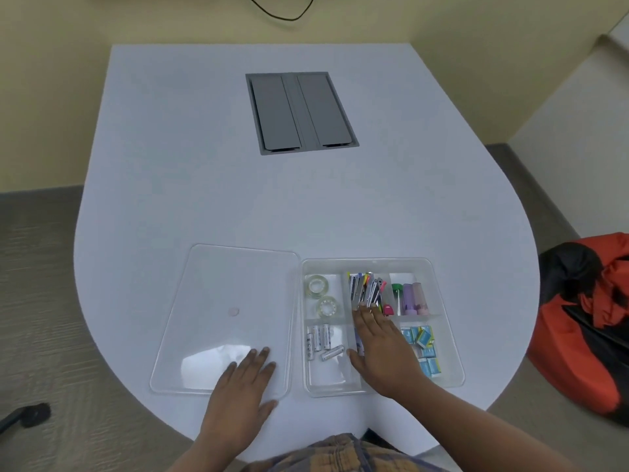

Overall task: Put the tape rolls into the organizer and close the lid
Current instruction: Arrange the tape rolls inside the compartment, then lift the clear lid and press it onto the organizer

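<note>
Two clear tape rolls (318, 285) (329, 306) lie in the top-left compartment of the clear plastic organizer (446, 335), which stands open near the table's front edge. The clear lid (235, 284) lies flat on the table just left of the organizer. My left hand (243, 393) rests flat on the lid's near edge, fingers spread, holding nothing. My right hand (381, 349) lies palm down over the organizer's middle, fingers spread, covering part of the centre compartments.
Other compartments hold batteries (320, 340), pens and clips (366, 287), small tubes (410, 298) and little blue boxes (425, 349). A grey cable hatch (301, 112) is set into the white table (204, 165). An orange and black bag (589, 318) sits at the right.
</note>
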A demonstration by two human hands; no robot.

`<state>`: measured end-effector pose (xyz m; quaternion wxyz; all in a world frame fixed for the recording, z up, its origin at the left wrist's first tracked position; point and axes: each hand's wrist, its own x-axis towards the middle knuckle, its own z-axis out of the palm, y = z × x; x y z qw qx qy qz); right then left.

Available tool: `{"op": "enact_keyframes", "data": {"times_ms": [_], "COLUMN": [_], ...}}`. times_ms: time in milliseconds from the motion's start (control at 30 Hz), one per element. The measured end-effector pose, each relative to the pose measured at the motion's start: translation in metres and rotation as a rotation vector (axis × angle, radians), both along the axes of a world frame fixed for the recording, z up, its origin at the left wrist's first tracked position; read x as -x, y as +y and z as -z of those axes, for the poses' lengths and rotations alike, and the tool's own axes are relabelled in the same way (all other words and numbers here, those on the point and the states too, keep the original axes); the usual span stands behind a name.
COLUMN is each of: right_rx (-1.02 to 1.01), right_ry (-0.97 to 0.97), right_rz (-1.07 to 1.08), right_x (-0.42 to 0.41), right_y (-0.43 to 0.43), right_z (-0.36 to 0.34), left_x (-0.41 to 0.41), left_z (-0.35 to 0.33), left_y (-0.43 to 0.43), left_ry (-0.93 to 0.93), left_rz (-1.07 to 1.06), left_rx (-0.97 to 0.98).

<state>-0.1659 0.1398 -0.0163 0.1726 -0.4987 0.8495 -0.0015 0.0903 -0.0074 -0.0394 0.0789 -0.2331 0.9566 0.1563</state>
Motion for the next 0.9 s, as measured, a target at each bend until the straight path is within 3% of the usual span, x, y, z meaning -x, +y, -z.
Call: {"op": "enact_keyframes", "data": {"times_ms": [200, 333, 600, 733, 900], "right_rx": [0.023, 0.043, -0.024, -0.039, -0.017], "right_ry": [-0.055, -0.116, -0.062, 0.004, 0.008], "right_rz": [0.002, -0.050, -0.126, -0.163, -0.224], "right_x": [0.003, 0.012, 0.018, 0.017, 0.023], "right_y": [0.007, 0.013, 0.015, 0.017, 0.023], "right_z": [0.003, 0.007, 0.007, 0.005, 0.003], "left_x": [-0.002, 0.000, 0.011, 0.023, 0.021], "left_z": [-0.004, -0.019, -0.005, -0.008, -0.008], "left_y": [0.001, 0.003, 0.032, 0.040, 0.040], "left_ry": [0.045, 0.049, -0.069, -0.114, -0.087], "left_rz": [0.026, -0.235, -0.292, -0.296, -0.132], "left_rx": [0.155, 0.087, -0.097, -0.006, 0.180]}}
